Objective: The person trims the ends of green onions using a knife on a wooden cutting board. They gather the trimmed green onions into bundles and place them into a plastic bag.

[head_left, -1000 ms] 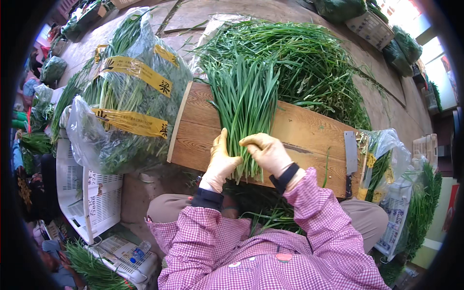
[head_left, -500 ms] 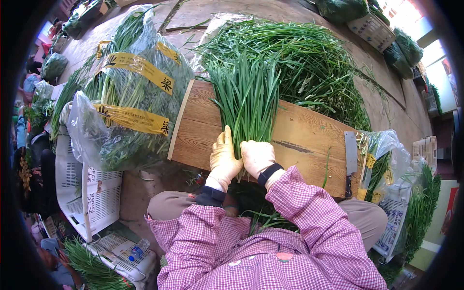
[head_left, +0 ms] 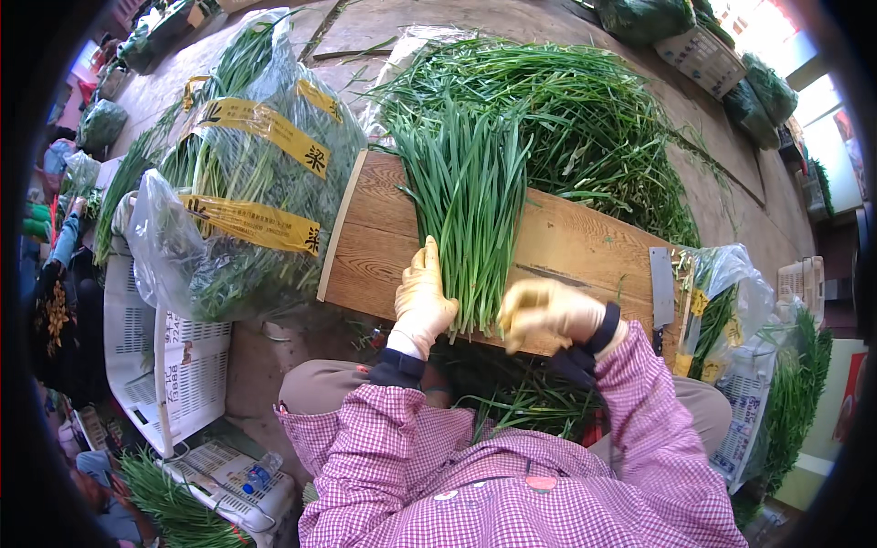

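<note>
A thick bundle of long green chives (head_left: 466,201) lies across a wooden board (head_left: 375,215) over my lap, its pale stalk ends toward me. My gloved left hand (head_left: 425,297) rests along the left side of the bundle near those ends, fingers stretched out and touching the stalks. Just right of the stalk ends is my gloved right hand (head_left: 553,310), over the board's near edge and apart from the bundle. Motion blurs its fingers, so what they hold, if anything, cannot be made out. A cleaver (head_left: 661,283) lies at the board's right end.
Beyond the board spreads a loose heap of chives (head_left: 594,119). A taped clear plastic bag (head_left: 265,183) full of greens stands to the left, beside a white crate (head_left: 196,374). On the right, more chives (head_left: 793,402) stand by another crate (head_left: 738,434).
My right hand has let go of the stalk ends and moved right, leaving them uncovered. My left hand stays against the bundle.
</note>
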`<state>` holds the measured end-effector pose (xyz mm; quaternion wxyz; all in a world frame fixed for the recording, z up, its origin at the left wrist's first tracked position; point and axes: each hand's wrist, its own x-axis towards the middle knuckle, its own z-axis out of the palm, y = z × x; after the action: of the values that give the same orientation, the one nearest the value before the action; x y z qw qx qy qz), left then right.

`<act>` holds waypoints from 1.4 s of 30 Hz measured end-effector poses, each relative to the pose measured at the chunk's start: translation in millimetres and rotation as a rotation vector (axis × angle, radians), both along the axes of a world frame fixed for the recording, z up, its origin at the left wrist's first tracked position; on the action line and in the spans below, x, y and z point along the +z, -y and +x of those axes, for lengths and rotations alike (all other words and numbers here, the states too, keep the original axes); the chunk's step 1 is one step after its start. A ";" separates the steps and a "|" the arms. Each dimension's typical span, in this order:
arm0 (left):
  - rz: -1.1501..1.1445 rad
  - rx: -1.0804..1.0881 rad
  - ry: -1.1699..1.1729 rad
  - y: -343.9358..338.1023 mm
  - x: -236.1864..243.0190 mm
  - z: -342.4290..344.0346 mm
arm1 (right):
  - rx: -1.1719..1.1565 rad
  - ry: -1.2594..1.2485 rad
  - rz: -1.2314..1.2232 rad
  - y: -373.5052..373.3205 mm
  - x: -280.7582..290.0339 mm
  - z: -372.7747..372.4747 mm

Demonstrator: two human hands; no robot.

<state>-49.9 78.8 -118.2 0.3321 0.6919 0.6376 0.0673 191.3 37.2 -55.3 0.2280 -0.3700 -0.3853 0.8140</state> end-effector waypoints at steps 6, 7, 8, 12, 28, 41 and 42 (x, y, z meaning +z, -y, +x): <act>0.013 0.000 -0.004 0.4 -5.7 0.2 | 0.715 1.111 0.665 58.6 7.9 -21.6; 0.004 0.005 0.011 0.3 -6.5 0.5 | 0.526 1.074 0.680 52.4 7.6 -21.7; 0.012 0.015 0.023 -0.1 -7.1 0.5 | 0.297 1.018 0.737 44.2 6.3 -23.0; 0.018 0.019 0.036 -1.2 -8.3 0.1 | -0.072 1.076 0.855 2.5 -21.7 -52.3; 0.047 -0.028 -0.114 4.3 1.1 15.0 | -0.287 1.191 0.748 -39.5 -56.2 -73.7; 0.002 0.073 0.185 0.5 -12.2 -1.5 | 0.438 1.221 0.536 24.9 -18.9 -7.3; 0.020 0.075 0.199 -0.1 -13.5 -3.4 | 0.553 1.229 0.493 33.0 -17.5 -6.9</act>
<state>-53.3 78.8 -131.6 0.3840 0.6606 0.6263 0.1544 184.4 4.3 -72.8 -0.1677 -0.5882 -0.6962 0.3757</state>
